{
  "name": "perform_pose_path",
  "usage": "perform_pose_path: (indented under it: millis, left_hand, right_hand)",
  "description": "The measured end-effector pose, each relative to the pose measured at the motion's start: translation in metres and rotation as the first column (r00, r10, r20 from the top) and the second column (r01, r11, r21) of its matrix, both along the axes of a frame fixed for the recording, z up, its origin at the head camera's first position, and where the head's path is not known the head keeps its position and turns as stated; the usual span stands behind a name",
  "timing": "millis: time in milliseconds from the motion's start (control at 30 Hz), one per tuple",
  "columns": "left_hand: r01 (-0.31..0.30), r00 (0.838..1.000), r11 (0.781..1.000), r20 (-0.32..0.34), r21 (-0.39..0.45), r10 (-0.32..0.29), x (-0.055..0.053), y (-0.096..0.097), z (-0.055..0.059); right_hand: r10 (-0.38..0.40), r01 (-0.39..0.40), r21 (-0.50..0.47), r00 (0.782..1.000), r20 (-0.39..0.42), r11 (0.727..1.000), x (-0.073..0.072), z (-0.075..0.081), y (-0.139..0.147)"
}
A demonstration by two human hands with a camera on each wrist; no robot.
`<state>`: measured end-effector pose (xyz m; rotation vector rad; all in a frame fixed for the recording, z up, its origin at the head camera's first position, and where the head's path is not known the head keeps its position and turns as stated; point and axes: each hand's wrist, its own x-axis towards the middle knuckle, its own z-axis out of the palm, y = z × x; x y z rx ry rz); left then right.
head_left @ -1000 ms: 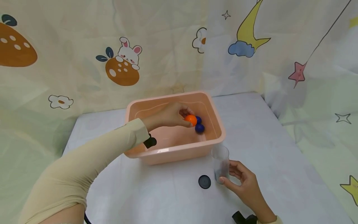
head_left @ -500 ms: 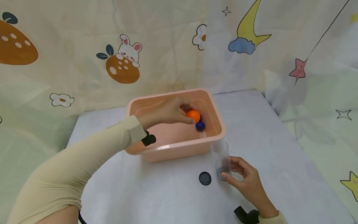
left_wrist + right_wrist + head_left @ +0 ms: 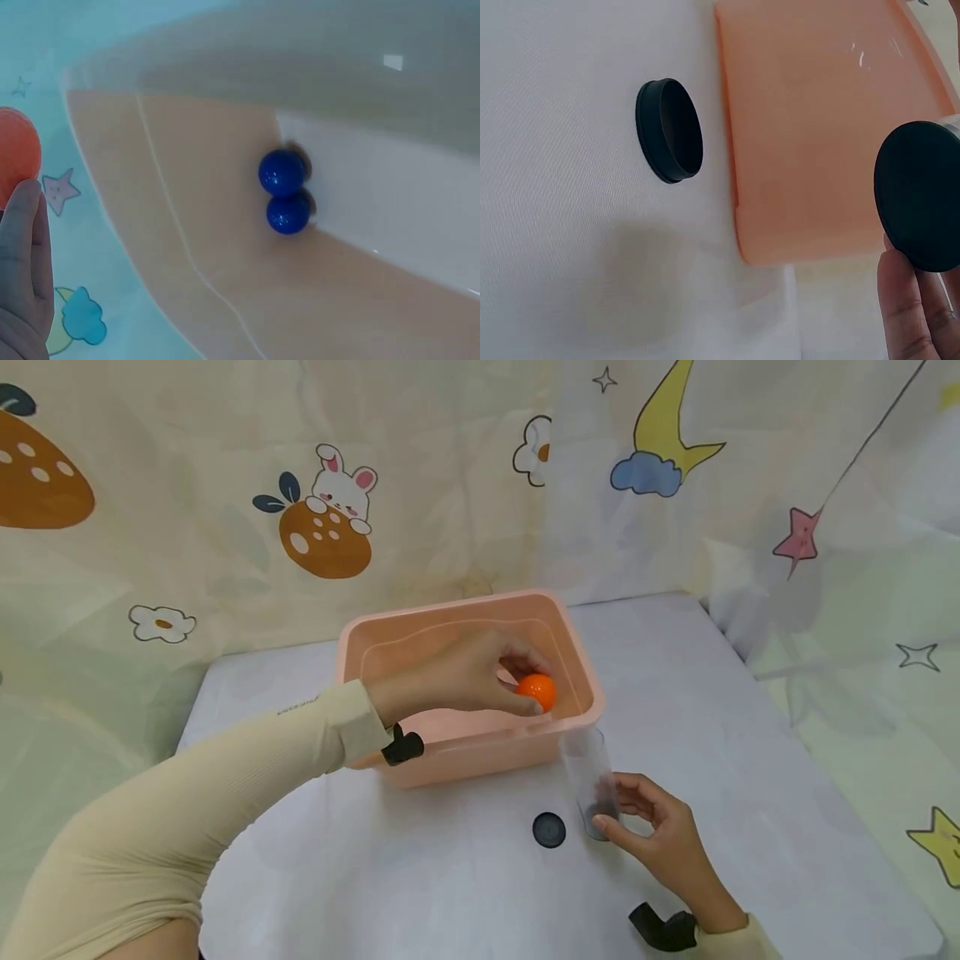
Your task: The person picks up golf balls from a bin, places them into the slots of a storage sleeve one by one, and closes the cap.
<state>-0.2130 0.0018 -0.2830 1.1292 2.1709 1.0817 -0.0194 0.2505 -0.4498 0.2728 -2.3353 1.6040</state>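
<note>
My left hand [image 3: 487, 672] pinches an orange ball [image 3: 536, 692] over the right part of the pink plastic basin [image 3: 465, 768]. The same ball shows at the left edge of the left wrist view, against the fingers [image 3: 19, 247]. Two blue balls, one [image 3: 282, 173] touching the other [image 3: 288, 214], lie on the basin floor; in the head view they are hidden. With my right hand [image 3: 660, 835] I grip a clear cylinder [image 3: 587, 768] near its lower end, just in front of the basin's right corner, slightly tilted. Its black base [image 3: 922, 196] faces the right wrist camera.
A round black lid [image 3: 549, 830] lies on the white-covered table [image 3: 420, 877], left of the clear cylinder. Behind the table hangs a printed cloth [image 3: 450, 485] with cartoon figures. A black wrist mount [image 3: 402, 746] sits at my left cuff.
My left hand lifts the orange ball and carries it rightward, toward the clear cylinder. The cylinder's top tips slightly left, toward the basin. The lid stays in place.
</note>
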Motion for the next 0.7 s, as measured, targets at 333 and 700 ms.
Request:
perform_pose_path:
  millis: [333,700]
  left_hand:
    - [0.06,0.998,0.998,0.008,0.019,-0.06,0.016,0.004,0.001]
    - [0.123,0.991,0.992,0.053,0.026,-0.125,0.023,0.01,-0.005]
  right_hand:
    - [0.035,-0.035,-0.004,0.999,0.006,0.999,-0.001,0.005,0.0]
    - [0.084,-0.084,-0.037,0.996,0.008,0.996,0.002,0.011,-0.003]
